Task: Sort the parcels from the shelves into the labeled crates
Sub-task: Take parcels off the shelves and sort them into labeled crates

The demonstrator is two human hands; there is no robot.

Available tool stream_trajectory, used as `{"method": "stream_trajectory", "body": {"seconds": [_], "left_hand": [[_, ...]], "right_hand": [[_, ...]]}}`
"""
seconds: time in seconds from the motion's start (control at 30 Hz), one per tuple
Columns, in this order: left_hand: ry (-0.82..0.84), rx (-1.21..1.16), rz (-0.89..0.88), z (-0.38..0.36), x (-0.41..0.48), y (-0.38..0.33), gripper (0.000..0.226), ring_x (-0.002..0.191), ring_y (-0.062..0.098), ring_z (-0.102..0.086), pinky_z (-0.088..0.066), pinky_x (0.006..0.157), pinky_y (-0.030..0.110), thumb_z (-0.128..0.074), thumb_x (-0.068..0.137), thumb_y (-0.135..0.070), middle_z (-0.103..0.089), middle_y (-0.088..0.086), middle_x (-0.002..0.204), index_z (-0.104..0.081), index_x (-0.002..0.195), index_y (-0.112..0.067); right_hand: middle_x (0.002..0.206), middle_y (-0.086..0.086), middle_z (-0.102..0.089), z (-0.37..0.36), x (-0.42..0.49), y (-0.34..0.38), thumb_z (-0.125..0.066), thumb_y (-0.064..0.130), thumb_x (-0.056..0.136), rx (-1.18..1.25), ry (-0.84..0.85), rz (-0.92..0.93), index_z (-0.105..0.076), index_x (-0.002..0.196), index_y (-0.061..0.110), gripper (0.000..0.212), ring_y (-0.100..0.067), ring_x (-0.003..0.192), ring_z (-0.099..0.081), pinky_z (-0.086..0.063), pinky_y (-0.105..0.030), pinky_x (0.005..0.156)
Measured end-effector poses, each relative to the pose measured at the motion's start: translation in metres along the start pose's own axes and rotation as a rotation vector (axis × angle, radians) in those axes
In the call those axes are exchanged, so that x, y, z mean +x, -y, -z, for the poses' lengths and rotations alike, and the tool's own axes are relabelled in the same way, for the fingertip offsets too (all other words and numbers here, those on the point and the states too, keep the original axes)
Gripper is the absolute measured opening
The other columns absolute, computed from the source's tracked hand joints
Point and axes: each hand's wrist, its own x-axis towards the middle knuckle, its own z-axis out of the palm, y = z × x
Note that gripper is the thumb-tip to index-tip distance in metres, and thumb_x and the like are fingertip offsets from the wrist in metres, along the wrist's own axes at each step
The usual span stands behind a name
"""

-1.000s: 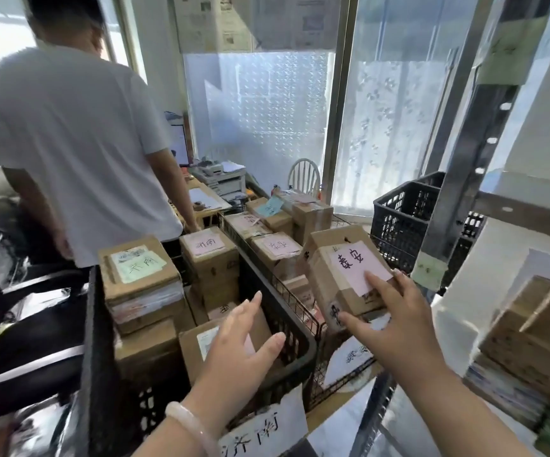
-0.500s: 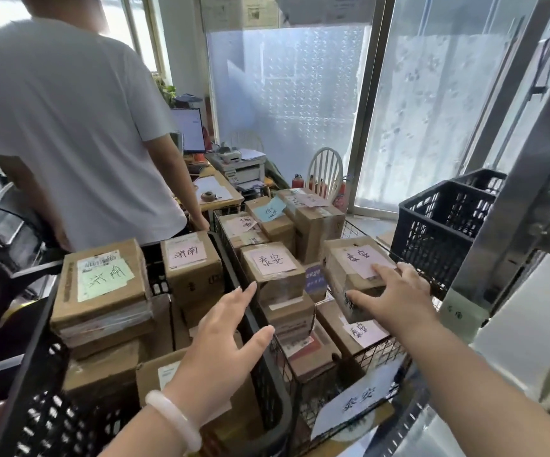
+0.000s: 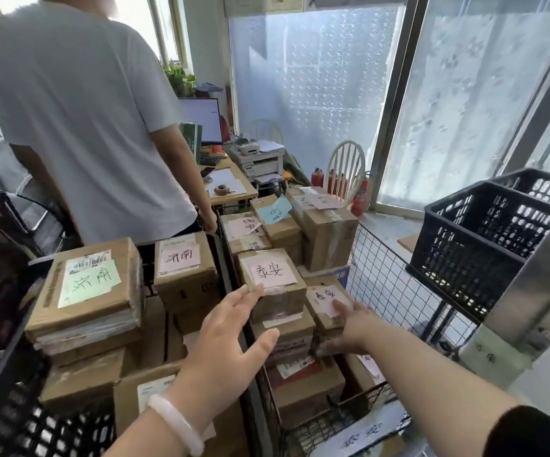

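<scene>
From the head view, the right hand (image 3: 349,328) lay on a small parcel (image 3: 328,308) with a pink note, inside the wire crate (image 3: 395,291) beside a taller parcel (image 3: 272,280); whether its grip closed on the parcel I cannot tell. The left hand (image 3: 226,344) hovered with a wide, empty grip, fingertips near the taller parcel. A person (image 3: 79,120) stood behind the left crate (image 3: 6,384).

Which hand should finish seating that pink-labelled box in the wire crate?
Probably the right hand: it rests on the pink-labelled box inside the wire crate. The left hand hovers open beside the neighbouring stack.
</scene>
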Motion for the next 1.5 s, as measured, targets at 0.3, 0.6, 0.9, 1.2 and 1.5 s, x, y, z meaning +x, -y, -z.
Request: {"method": "stream_trajectory", "body": {"seconds": [0.3, 0.6, 0.9, 1.2, 1.5], "left_hand": [[0.022, 0.078, -0.057, -0.008, 0.003, -0.004, 0.068, 0.145, 0.001, -0.007, -0.015, 0.119, 0.031, -0.05, 0.092, -0.058, -0.012, -0.023, 0.158, -0.013, 0.149, -0.053], [0.071, 0.296, -0.225, -0.01, -0.019, -0.028, 0.072, 0.149, 0.007, -0.001, -0.015, 0.122, 0.043, -0.044, 0.092, -0.065, -0.006, -0.016, 0.162, -0.005, 0.151, -0.052], [0.094, 0.386, -0.604, -0.039, -0.071, -0.076, 0.073, 0.15, 0.01, 0.004, 0.008, 0.115, 0.038, -0.035, 0.092, -0.068, -0.002, -0.015, 0.164, 0.005, 0.151, -0.049], [0.278, 0.189, -0.935, -0.11, -0.182, -0.158, 0.073, 0.149, 0.01, 0.002, -0.001, 0.121, 0.039, -0.034, 0.09, -0.07, -0.004, -0.015, 0.164, 0.001, 0.152, -0.049], [0.367, 0.122, -1.079, -0.166, -0.26, -0.235, 0.073, 0.149, 0.009, -0.003, -0.006, 0.12, 0.036, -0.038, 0.091, -0.068, -0.009, -0.016, 0.162, -0.004, 0.152, -0.049]], "right_hand": [[0.165, 0.0, 0.001, 0.013, -0.017, -0.002, -0.064, 0.081, 0.064, -0.165, -0.099, 0.136, 0.002, 0.155, 0.036, 0.121, -0.026, 0.15, -0.003, -0.01, -0.047, 0.121], [0.164, 0.006, -0.006, 0.008, -0.139, -0.005, -0.049, 0.078, 0.078, 0.002, -0.523, 0.226, 0.0, 0.154, 0.039, 0.099, -0.014, 0.15, -0.003, -0.005, -0.038, 0.122], [0.163, 0.013, -0.004, -0.056, -0.306, -0.032, -0.051, 0.076, 0.077, 0.104, -0.763, -0.032, -0.001, 0.152, 0.045, 0.095, -0.008, 0.149, 0.002, -0.004, -0.033, 0.122], [0.162, 0.018, -0.003, -0.131, -0.469, -0.082, -0.047, 0.075, 0.081, 0.195, -0.885, -0.426, -0.001, 0.15, 0.052, 0.086, -0.003, 0.147, 0.005, -0.006, -0.03, 0.121], [0.161, 0.019, -0.004, -0.163, -0.564, -0.154, -0.059, 0.066, 0.083, 0.303, -0.928, -0.675, -0.006, 0.149, 0.052, 0.086, -0.008, 0.149, -0.003, -0.017, -0.037, 0.118]]}}
